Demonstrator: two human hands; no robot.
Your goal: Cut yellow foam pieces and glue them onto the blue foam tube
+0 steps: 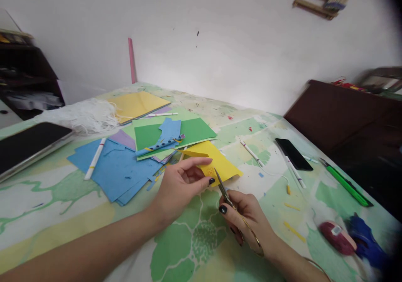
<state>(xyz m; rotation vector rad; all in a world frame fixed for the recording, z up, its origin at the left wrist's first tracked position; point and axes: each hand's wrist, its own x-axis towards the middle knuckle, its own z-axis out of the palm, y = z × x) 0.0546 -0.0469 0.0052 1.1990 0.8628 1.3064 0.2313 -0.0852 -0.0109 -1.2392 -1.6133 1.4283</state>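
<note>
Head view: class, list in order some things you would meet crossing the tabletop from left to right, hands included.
Black-topped flat device, white marker on blue paper, left hand, right hand gripping metal scissors, black rectangular phone, bright green utility knife.

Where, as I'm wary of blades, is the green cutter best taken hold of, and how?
I'd pinch the green cutter across its long sides, on the green body towards the near, right-hand end, coming down from above. It lies flat, its long body giving two sides to grip, and its narrow, dark tip points the other way, towards the phone, so fingers would likely stay off that end.
</note>
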